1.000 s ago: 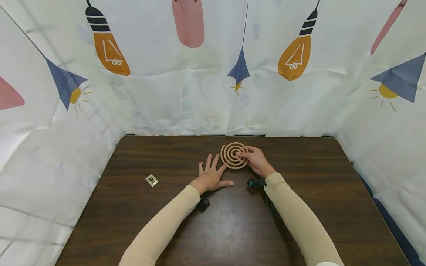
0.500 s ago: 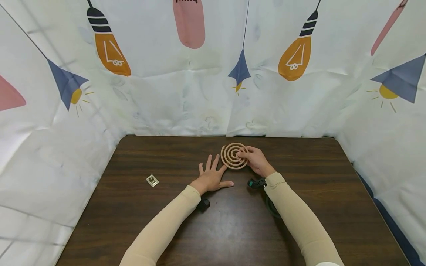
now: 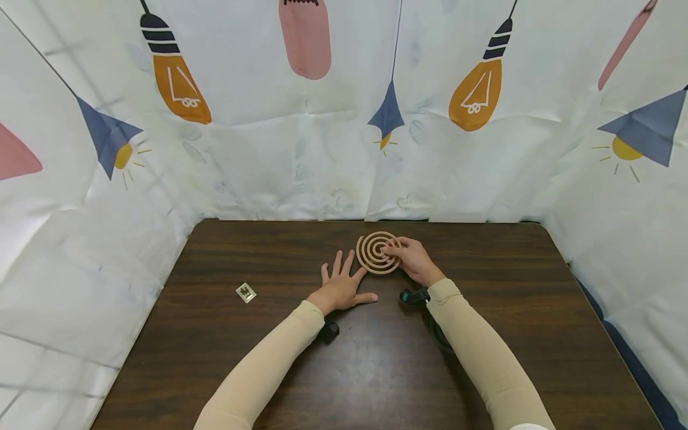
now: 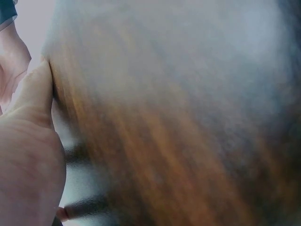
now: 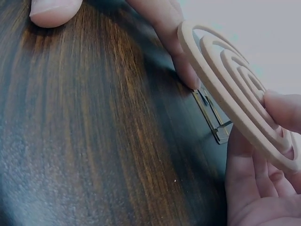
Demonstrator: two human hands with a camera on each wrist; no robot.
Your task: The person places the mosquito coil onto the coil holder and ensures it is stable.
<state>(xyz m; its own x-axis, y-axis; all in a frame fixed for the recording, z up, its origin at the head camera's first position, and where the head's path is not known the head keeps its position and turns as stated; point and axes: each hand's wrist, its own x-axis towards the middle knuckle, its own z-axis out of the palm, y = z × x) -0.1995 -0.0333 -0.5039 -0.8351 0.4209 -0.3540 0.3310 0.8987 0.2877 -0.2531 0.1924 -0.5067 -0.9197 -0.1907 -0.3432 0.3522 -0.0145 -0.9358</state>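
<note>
In the head view a tan mosquito coil [image 3: 378, 253] is pinched near its centre by my right hand [image 3: 415, 261]. The right wrist view shows the coil [image 5: 235, 101] tilted, thumb on top and other fingers beneath. Under it, a thin metal coil stand [image 5: 211, 117] with a raised prong lies on the table; whether coil and prong touch, I cannot tell. My left hand [image 3: 340, 291] is spread palm-down on the table, one fingertip [image 5: 192, 80] at the corner of that stand. The left wrist view catches only part of the left hand [image 4: 30, 160].
A second small square metal plate [image 3: 246, 292] with a cutout lies on the dark wood-grain table [image 3: 215, 346], left of the hands. Behind the table's far edge hangs a white cloth [image 3: 301, 167] printed with lamps. Dark straps with cameras [image 3: 414, 297] sit at the wrists.
</note>
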